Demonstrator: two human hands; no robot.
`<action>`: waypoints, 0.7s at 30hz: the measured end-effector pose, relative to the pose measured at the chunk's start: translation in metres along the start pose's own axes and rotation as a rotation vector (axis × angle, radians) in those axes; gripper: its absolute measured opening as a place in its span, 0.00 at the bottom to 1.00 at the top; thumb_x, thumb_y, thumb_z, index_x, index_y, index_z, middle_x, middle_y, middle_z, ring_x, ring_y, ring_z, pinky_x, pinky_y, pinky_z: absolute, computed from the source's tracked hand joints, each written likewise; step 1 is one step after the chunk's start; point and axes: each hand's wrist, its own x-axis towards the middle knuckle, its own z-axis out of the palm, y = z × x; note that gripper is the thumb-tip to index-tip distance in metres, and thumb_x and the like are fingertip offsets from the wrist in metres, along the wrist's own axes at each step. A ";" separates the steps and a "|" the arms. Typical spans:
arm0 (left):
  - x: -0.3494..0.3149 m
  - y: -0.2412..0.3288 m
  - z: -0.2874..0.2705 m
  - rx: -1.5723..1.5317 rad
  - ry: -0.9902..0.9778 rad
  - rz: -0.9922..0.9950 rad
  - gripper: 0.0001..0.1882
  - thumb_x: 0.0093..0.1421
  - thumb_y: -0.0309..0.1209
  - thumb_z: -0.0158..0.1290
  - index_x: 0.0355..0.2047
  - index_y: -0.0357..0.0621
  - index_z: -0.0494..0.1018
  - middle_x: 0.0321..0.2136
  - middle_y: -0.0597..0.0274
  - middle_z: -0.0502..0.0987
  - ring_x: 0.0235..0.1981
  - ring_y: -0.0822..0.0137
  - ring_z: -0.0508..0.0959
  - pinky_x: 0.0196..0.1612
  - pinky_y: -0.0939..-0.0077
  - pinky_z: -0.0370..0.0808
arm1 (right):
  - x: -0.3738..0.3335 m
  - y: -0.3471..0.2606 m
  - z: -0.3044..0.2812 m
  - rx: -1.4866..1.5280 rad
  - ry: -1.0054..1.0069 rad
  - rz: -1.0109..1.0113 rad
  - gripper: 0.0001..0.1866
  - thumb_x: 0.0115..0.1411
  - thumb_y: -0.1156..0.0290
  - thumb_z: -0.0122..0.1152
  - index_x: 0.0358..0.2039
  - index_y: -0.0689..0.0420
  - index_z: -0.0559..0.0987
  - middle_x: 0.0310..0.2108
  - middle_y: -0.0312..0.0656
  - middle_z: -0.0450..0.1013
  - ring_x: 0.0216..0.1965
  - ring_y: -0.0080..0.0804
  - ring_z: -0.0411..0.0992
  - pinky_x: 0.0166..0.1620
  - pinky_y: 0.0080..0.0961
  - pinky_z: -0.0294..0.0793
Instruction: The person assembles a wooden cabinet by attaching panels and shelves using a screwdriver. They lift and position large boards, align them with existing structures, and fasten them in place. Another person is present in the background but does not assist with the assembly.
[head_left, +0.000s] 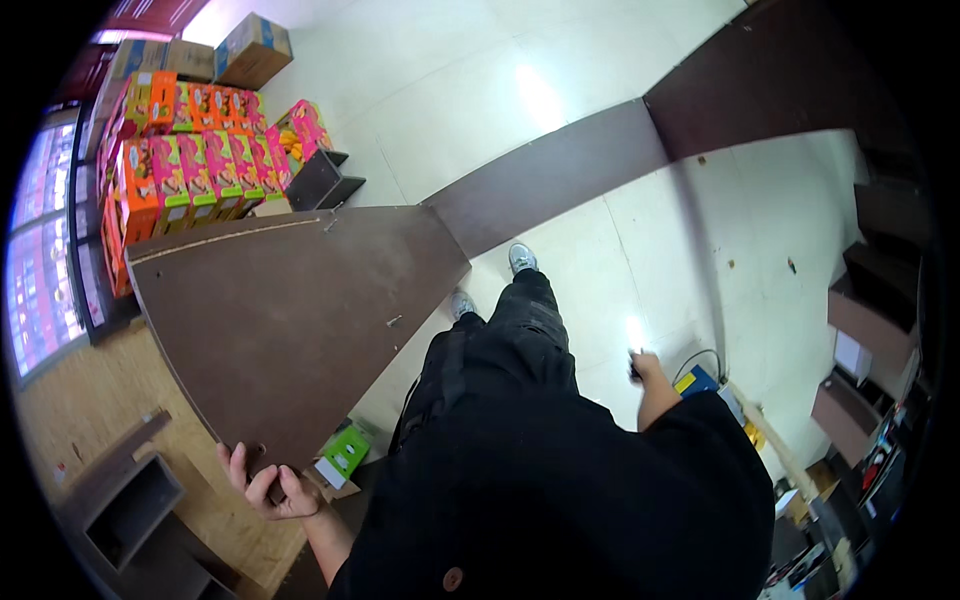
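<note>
At the lower left my left hand [275, 487] grips the near corner of a large dark brown board [300, 300], beside a small round hole. Small metal pins or screws [394, 321] stick out of the board's face. Its far end meets a long brown panel [555, 175], which runs away to the right. My right hand [648, 367] hangs apart from the boards at the right, its fingers closed. A small dark thing shows at its fingertips, too blurred to name.
Bright snack-style cartons [205, 170] are stacked at the far left, near a brown cardboard box [253, 52]. Another dark panel [770, 85] stands far right. A green box [345, 452] lies by my left forearm. Shelf units and clutter line the right edge.
</note>
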 end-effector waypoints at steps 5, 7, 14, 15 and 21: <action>0.004 -0.010 -0.001 -0.084 -0.023 0.141 0.09 0.57 0.38 0.45 0.34 0.47 0.67 0.48 0.49 0.69 0.57 0.44 0.61 0.58 0.50 0.59 | -0.149 -0.209 0.113 0.017 -0.350 -0.534 0.22 0.52 0.54 0.60 0.15 0.61 0.75 0.13 0.38 0.69 0.14 0.27 0.66 0.21 0.26 0.65; 0.010 -0.017 0.000 -0.125 -0.055 0.216 0.13 0.59 0.43 0.43 0.36 0.48 0.66 0.47 0.49 0.69 0.57 0.45 0.62 0.58 0.50 0.58 | -0.171 -0.234 0.145 -0.139 -0.351 -0.774 0.24 0.53 0.51 0.58 0.18 0.63 0.77 0.15 0.39 0.71 0.16 0.28 0.68 0.24 0.27 0.68; 0.023 -0.059 0.003 -0.261 -0.114 0.555 0.19 0.62 0.49 0.37 0.41 0.49 0.64 0.45 0.54 0.70 0.53 0.48 0.65 0.61 0.49 0.54 | -0.285 -0.200 0.186 0.174 -0.456 -0.826 0.11 0.59 0.67 0.51 0.36 0.60 0.76 0.22 0.38 0.70 0.16 0.24 0.68 0.21 0.21 0.67; 0.026 -0.061 0.006 -0.308 -0.133 0.604 0.19 0.62 0.49 0.37 0.42 0.49 0.63 0.45 0.54 0.70 0.52 0.49 0.65 0.61 0.49 0.53 | -0.299 -0.185 0.188 0.227 -0.432 -0.842 0.11 0.59 0.67 0.51 0.36 0.60 0.76 0.23 0.38 0.70 0.16 0.24 0.68 0.21 0.21 0.67; 0.046 -0.062 -0.001 -0.446 -0.270 0.729 0.19 0.60 0.44 0.45 0.45 0.46 0.62 0.49 0.51 0.69 0.54 0.52 0.64 0.63 0.54 0.45 | -0.461 -0.131 0.162 0.300 -0.153 -0.948 0.12 0.58 0.68 0.54 0.40 0.57 0.79 0.26 0.35 0.70 0.20 0.19 0.67 0.25 0.19 0.67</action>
